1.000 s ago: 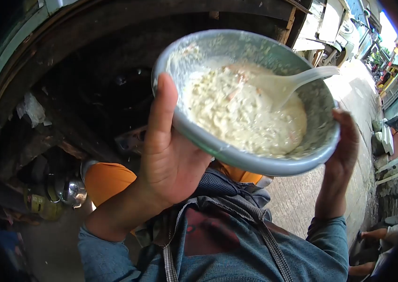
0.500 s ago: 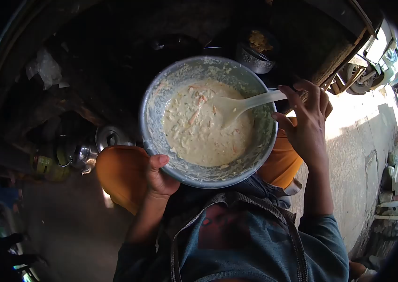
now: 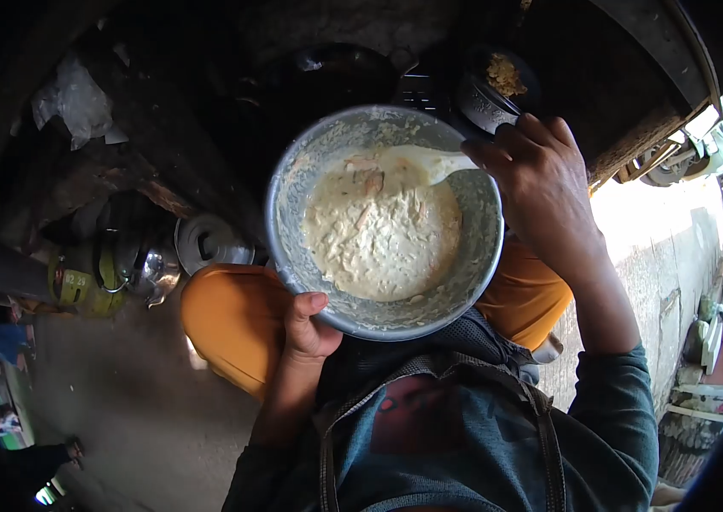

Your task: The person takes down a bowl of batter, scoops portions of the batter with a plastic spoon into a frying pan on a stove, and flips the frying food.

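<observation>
Smooth plastic, by the look of it, on the bowl (image 3: 476,247), softly shiny outside the smears; the mixture (image 3: 383,247) sits wet, glossy and lumpy! The spoon (image 3: 438,163) is smooth, pale plastic, the kettle (image 3: 158,277) gleams in polished metal, the trousers (image 3: 233,311) are matt cloth, and the bag (image 3: 78,104) is crinkled film.

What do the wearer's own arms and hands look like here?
The left hand and right hand are bare, with no gloves, watch or bracelet visible. The right sleeve is dark teal, ending near the elbow; the left sleeve looks similar but is shadowed.
</observation>
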Motion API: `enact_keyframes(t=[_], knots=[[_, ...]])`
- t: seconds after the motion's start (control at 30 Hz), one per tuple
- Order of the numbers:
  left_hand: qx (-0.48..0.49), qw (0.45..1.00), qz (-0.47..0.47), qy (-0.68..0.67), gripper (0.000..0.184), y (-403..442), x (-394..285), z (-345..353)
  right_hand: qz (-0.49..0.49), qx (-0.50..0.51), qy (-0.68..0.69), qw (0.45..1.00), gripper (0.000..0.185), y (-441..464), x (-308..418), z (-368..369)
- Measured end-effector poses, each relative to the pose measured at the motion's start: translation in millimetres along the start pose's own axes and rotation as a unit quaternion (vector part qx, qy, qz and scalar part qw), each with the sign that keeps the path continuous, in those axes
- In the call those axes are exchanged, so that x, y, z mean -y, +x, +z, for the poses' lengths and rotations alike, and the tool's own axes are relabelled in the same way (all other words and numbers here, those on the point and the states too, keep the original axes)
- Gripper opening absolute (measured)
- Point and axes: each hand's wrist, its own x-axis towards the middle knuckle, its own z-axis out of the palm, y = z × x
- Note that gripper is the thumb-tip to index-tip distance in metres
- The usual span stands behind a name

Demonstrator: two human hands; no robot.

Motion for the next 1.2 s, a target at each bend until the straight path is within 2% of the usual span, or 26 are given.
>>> enact_keyframes(t=[0.07,0.17,0.27,0.37,0.47,0.6,0.67,0.73,0.9,1.1,1.2], knots=[[0.012,1.000,-0.010,-0.021,0.069,0,1,-1,0.039,-0.035,0.007,0.999,0.024,3,1,17],[0.023,0.998,-0.032,-0.042,0.068,2,2,-11,0.073,-0.022,0.031,0.997,0.020,9,4,42],[0.019,0.998,-0.046,-0.040,0.068,4,1,-20,0.061,-0.011,0.125,0.990,0.015,20,17,56],[0.018,0.998,-0.040,-0.040,0.068,4,-1,-18,-0.019,-0.035,0.139,0.990,0.016,25,35,50],[0.002,0.998,-0.032,-0.061,0.068,3,-3,-14,-0.140,-0.076,0.163,0.974,0.022,17,47,38],[0.004,0.999,-0.010,-0.032,0.071,5,4,-9,-0.234,-0.082,0.096,0.964,0.027,0,41,16],[0.016,0.999,-0.009,-0.029,0.071,5,4,-6,-0.194,-0.103,0.085,0.972,0.013,-4,35,3],[0.059,0.997,-0.026,-0.040,0.073,5,1,-1,-0.119,-0.104,0.097,0.983,0.014,-3,27,-11],[0.047,0.998,-0.017,-0.042,0.074,4,5,-6,0.035,-0.091,0.063,0.993,0.016,2,8,-1],[0.038,0.998,-0.027,-0.040,0.074,3,2,-7,0.022,-0.016,0.135,0.990,0.012,2,29,22],[0.057,0.997,-0.034,-0.036,0.074,5,-1,2,-0.037,-0.015,0.191,0.981,0.016,-1,38,21]])
